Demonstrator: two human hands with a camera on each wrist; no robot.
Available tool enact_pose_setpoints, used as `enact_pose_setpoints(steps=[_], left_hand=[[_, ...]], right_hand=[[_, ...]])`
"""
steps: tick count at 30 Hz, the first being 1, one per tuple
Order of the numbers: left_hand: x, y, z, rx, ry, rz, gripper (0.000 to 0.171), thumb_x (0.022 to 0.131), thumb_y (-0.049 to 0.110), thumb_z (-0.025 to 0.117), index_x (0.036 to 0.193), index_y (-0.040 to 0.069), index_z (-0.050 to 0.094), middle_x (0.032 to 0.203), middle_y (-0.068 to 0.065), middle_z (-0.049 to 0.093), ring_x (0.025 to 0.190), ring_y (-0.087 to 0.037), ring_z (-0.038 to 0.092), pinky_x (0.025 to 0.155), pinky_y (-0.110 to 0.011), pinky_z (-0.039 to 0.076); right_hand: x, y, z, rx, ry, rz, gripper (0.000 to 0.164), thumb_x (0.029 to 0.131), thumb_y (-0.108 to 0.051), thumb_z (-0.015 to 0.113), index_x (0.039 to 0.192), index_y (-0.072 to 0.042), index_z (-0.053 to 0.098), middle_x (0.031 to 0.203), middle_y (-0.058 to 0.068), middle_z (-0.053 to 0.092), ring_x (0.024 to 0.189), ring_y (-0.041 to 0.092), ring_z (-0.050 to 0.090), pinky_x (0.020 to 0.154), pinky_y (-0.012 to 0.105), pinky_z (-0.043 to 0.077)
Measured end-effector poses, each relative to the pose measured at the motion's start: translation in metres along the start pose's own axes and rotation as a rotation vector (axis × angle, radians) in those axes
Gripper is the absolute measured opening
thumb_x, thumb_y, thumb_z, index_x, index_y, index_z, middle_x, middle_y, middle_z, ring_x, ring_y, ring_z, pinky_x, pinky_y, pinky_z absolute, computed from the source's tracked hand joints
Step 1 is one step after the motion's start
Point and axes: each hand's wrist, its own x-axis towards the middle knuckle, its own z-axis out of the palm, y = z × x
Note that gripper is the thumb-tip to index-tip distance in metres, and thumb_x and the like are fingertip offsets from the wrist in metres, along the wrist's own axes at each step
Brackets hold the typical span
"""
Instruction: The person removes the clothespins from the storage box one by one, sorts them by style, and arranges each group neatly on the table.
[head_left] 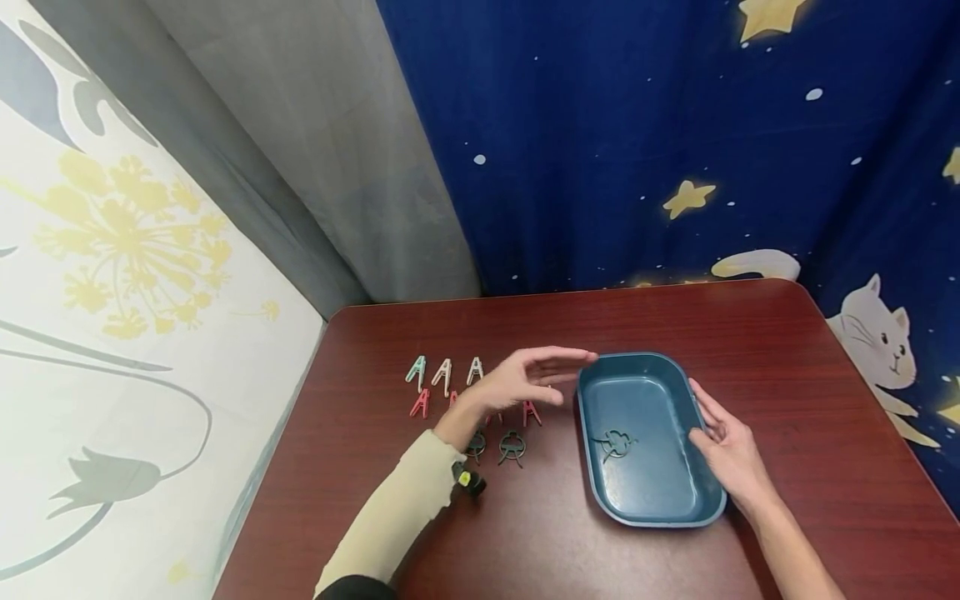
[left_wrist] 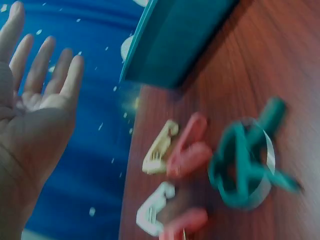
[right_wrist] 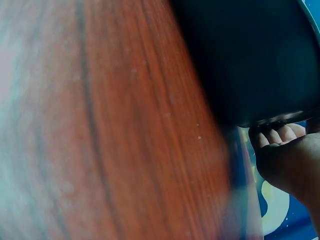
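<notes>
My left hand (head_left: 525,379), fingers extended and holding nothing, hovers by the left rim of a blue plastic tray (head_left: 652,487). At the tray's right side, my right hand (head_left: 731,454) grips the rim, thumb on top and fingers along the outer wall. Inside the tray lies one dark green round clip (head_left: 617,443) with crossed legs. A matching green clip (head_left: 512,448) rests on the table left of the tray, with another green clip (head_left: 476,446) partly behind my left wrist. In the left wrist view, a green clip (left_wrist: 242,170) shows close up.
Behind my left forearm stand rows of clothespins: a teal clothespin (head_left: 416,372), white clothespins (head_left: 443,375), and pink clothespins (head_left: 420,403), some hidden by the hand. The reddish-brown table (head_left: 555,533) ends at a blue curtain (head_left: 585,167) at the back.
</notes>
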Motion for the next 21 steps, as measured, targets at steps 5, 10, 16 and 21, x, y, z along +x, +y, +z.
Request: enact_pose_setpoints(steps=[5, 10, 16, 21], left_hand=[[0.040, -0.012, 0.009, -0.009, -0.180, -0.099, 0.066, 0.095, -0.021, 0.063, 0.156, -0.007, 0.044, 0.160, -0.014, 0.051, 0.152, -0.027, 0.044, 0.123, -0.049, 0.033], [0.068, -0.024, 0.018, -0.051, -0.297, -0.261, 0.062, 0.096, -0.018, 0.065, 0.155, -0.008, 0.047, 0.156, -0.008, 0.057, 0.148, -0.018, 0.049, 0.124, -0.050, 0.032], [0.092, -0.035, 0.022, -0.049, -0.396, -0.365, 0.056, 0.096, -0.015, 0.068, 0.150, -0.009, 0.053, 0.151, -0.017, 0.059, 0.141, -0.016, 0.056, 0.122, -0.054, 0.034], [0.105, -0.038, 0.027, 0.033, -0.500, -0.454, 0.052, 0.093, -0.014, 0.071, 0.143, -0.012, 0.058, 0.149, -0.027, 0.057, 0.135, -0.013, 0.060, 0.121, -0.043, 0.038]], right_hand=[[0.001, 0.000, 0.001, -0.008, -0.005, -0.001, 0.072, 0.100, 0.009, 0.057, 0.166, -0.009, 0.035, 0.155, 0.029, 0.044, 0.118, -0.014, 0.054, 0.091, 0.004, 0.043], [0.001, -0.001, 0.002, -0.028, -0.009, 0.004, 0.072, 0.100, 0.008, 0.056, 0.166, -0.010, 0.035, 0.155, 0.029, 0.044, 0.120, -0.015, 0.052, 0.093, 0.004, 0.042], [0.001, -0.002, 0.001, -0.041, -0.007, 0.003, 0.072, 0.100, 0.008, 0.056, 0.166, -0.011, 0.035, 0.155, 0.029, 0.044, 0.122, -0.016, 0.050, 0.093, 0.004, 0.041], [0.000, -0.002, 0.001, -0.031, -0.012, -0.003, 0.072, 0.100, 0.008, 0.056, 0.166, -0.010, 0.034, 0.155, 0.030, 0.044, 0.122, -0.015, 0.051, 0.093, 0.004, 0.041]])
